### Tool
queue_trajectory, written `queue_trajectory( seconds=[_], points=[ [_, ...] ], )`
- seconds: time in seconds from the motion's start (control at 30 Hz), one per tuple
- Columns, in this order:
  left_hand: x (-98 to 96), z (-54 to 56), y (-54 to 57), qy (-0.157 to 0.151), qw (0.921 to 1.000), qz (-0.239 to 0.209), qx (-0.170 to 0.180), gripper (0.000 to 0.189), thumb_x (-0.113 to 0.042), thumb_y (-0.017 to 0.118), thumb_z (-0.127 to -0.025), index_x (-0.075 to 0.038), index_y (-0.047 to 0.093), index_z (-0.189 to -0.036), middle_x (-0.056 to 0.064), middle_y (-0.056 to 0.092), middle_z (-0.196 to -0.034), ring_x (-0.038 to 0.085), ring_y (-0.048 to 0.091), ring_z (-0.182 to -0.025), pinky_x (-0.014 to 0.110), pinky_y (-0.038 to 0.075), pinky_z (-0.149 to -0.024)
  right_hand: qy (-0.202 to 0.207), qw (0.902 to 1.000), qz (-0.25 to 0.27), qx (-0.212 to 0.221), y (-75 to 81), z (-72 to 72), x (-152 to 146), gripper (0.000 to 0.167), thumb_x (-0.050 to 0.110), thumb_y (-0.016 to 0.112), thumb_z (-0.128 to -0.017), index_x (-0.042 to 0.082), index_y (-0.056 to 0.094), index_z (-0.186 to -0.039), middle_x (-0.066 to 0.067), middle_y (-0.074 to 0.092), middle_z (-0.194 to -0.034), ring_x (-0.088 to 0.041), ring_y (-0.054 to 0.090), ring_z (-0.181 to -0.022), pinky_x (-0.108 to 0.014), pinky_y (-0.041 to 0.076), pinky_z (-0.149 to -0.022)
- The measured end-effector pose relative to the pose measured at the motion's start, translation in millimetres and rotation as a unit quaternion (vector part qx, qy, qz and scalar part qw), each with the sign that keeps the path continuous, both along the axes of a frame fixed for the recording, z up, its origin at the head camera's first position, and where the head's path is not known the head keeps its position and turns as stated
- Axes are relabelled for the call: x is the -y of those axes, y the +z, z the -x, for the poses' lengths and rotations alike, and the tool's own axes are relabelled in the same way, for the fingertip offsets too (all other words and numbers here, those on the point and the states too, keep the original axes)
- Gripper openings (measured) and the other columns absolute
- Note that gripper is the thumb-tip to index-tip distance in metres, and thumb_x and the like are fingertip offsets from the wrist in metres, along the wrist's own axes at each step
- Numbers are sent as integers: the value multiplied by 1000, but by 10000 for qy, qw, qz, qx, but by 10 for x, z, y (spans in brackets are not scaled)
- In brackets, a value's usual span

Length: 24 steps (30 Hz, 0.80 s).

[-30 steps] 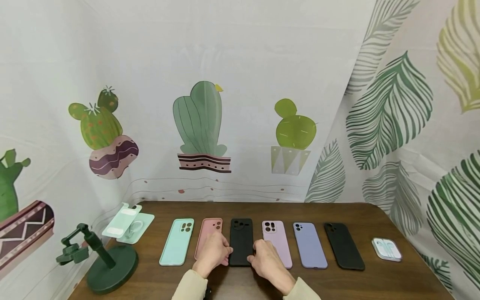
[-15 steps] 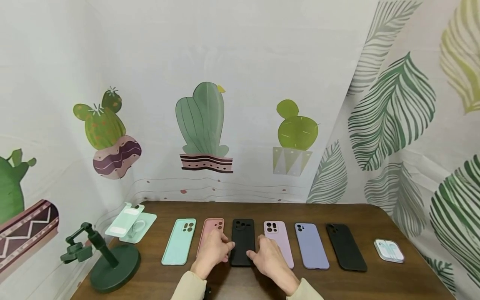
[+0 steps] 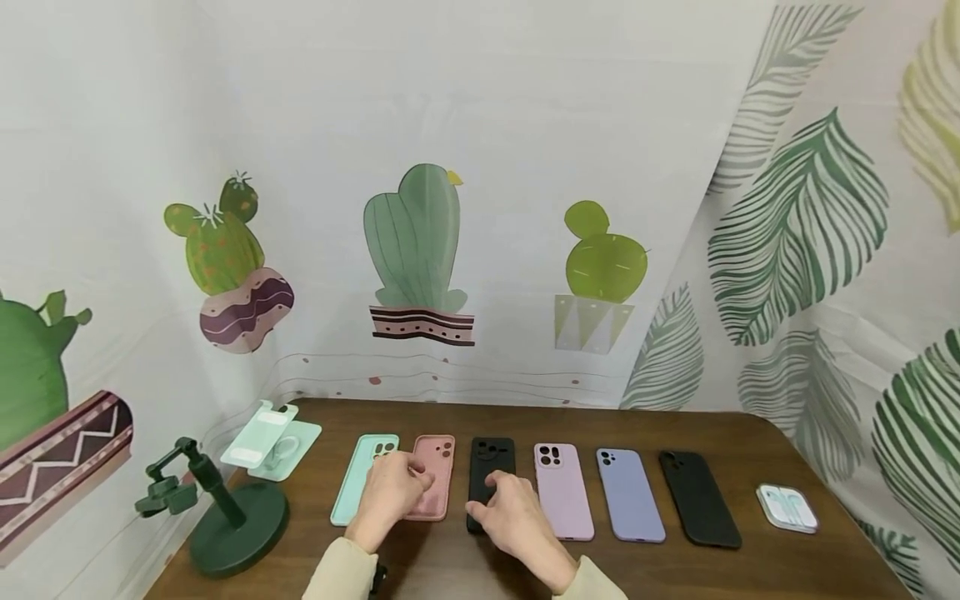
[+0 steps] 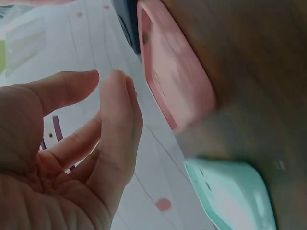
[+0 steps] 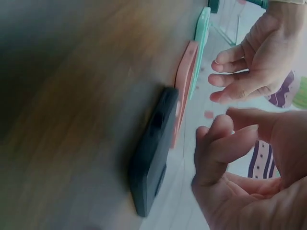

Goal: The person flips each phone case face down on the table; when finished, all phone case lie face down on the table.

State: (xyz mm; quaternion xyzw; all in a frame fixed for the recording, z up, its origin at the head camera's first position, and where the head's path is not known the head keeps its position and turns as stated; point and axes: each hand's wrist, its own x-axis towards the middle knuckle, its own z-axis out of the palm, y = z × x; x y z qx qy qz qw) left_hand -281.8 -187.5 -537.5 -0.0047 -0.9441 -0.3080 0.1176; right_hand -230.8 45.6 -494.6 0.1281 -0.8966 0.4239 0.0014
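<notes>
In the head view my left hand (image 3: 392,490) hovers between a mint phone case (image 3: 350,492) and a pink phone case (image 3: 437,479), overlapping both. Its thumb and fingertips come near each other with nothing between them in the left wrist view, where the pink case shows its hollow inside. My right hand (image 3: 516,518) is over the lower right part of a black phone case (image 3: 491,467), hiding some of it. Loosely bent and empty, its fingers stand apart from the black case in the right wrist view. A lilac phone case (image 3: 564,493) lies just right of that hand.
Farther right in the row lie a periwinkle phone case (image 3: 632,496), another black phone case (image 3: 701,500) and a small clear box with white earphones (image 3: 787,507). On the left stand a dark green jointed stand (image 3: 238,533) and a mint folding stand (image 3: 273,440). A printed cloth hangs behind the table.
My left hand has left the black case's left edge and moved left, uncovering most of the pink case and covering part of the mint one. The right hand has shifted slightly left over the black case.
</notes>
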Motion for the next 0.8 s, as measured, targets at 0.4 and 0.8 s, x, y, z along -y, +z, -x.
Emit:
queue_trajectory(
  seconds=[0.4,0.8],
  points=[
    [390,255,-304,285,9976,283,558,10,-22,91,-84,-18,82,-84,-3,79,-84,10,67,-73,28,54,-60,-190,9996,-51,-178,-531,365,465,37,25,88,-85,0,76,-108,11,67,-66,-4,60,-59,-26,52,-57],
    [332,137,-208,-9,9966,-163,807,12,5,77,-77,-7,78,-81,4,70,-68,5,62,-40,21,53,-42,-192,9989,-395,-155,-414,342,667,30,6,80,-84,15,59,-63,2,58,-64,-15,52,-59,-32,45,-51]
  ],
)
